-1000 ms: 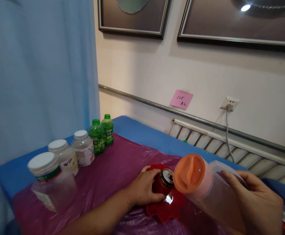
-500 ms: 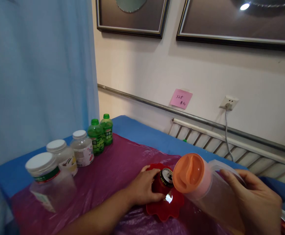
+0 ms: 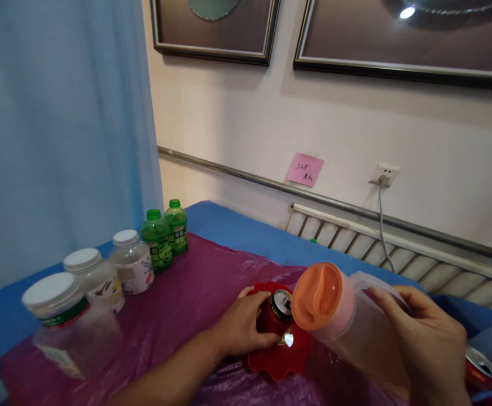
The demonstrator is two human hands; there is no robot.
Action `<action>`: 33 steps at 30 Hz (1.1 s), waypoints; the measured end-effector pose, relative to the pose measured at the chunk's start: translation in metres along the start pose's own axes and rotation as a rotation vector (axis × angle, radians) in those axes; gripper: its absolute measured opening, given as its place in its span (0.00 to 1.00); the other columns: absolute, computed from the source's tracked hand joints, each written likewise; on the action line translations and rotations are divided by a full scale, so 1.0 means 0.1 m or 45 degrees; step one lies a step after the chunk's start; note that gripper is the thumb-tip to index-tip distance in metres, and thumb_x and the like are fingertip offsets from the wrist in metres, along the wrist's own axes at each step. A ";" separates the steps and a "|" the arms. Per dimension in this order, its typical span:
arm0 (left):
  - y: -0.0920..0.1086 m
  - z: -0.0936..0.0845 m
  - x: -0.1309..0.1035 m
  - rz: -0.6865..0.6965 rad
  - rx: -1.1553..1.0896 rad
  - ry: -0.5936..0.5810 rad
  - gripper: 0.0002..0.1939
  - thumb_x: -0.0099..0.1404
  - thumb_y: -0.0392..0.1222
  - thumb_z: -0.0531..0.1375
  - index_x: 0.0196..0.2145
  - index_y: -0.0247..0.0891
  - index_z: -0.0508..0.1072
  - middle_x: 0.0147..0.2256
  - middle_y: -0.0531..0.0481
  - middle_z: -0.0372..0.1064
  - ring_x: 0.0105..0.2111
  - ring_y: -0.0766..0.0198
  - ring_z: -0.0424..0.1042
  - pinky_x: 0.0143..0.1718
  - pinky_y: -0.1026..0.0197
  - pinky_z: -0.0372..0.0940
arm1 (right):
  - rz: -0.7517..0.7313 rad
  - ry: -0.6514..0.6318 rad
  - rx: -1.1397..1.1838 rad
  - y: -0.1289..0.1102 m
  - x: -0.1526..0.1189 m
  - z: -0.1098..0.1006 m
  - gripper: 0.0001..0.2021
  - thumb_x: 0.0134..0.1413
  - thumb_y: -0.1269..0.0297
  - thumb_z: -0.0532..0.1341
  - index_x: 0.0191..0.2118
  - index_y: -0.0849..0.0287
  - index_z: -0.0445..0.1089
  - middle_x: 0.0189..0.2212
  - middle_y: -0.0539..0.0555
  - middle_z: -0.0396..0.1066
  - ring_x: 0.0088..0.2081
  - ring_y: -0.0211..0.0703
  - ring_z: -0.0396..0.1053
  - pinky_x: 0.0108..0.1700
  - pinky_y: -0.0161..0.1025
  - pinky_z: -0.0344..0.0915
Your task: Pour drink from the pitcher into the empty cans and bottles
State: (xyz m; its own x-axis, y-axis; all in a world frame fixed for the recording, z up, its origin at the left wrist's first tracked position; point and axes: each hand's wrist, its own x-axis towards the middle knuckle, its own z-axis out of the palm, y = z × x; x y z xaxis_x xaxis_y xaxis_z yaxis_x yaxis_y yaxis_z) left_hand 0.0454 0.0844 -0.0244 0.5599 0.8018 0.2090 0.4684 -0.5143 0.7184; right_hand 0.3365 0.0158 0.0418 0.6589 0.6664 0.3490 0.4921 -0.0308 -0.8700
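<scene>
Purple sheet below — left fingers curved round red can, right fingers closed on pitcher handle.

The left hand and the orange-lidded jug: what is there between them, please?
In the head view, a dark red can is between them, gripped by the left hand, its top close to the orange lid.

The pink note on the wall bears a handwritten "32"; its other marks are unclear. Near the desk's far corner, the farther green bottle appears to read "青梅". Print on the dark red can and 3 white-lidded jars is illegible.
</scene>
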 end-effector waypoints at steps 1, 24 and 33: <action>0.00 0.00 0.00 0.005 0.000 -0.004 0.33 0.50 0.43 0.72 0.55 0.46 0.72 0.52 0.51 0.77 0.54 0.48 0.72 0.66 0.46 0.49 | -0.014 0.004 -0.002 -0.03 -0.01 0.00 0.25 0.41 0.39 0.71 0.33 0.58 0.79 0.26 0.50 0.74 0.27 0.43 0.68 0.25 0.33 0.62; -0.01 -0.01 0.01 -0.011 0.013 -0.008 0.33 0.49 0.43 0.73 0.54 0.45 0.72 0.52 0.50 0.77 0.53 0.48 0.73 0.67 0.46 0.48 | 0.057 0.003 0.002 -0.13 -0.02 -0.01 0.21 0.38 0.42 0.72 0.29 0.56 0.78 0.23 0.47 0.71 0.28 0.42 0.67 0.27 0.33 0.61; -0.01 -0.01 0.01 0.032 -0.003 -0.005 0.33 0.50 0.43 0.72 0.55 0.46 0.72 0.53 0.49 0.77 0.54 0.48 0.72 0.67 0.45 0.48 | 0.078 0.018 0.074 -0.12 -0.04 0.00 0.22 0.36 0.42 0.73 0.30 0.57 0.78 0.23 0.47 0.71 0.27 0.41 0.66 0.26 0.32 0.61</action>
State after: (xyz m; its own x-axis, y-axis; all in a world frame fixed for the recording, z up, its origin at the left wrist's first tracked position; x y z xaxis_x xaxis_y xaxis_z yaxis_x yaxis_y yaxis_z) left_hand 0.0444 0.0862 -0.0243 0.5739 0.7876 0.2243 0.4528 -0.5334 0.7145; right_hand 0.3281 0.0138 0.0510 0.6952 0.6537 0.2989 0.4169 -0.0279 -0.9085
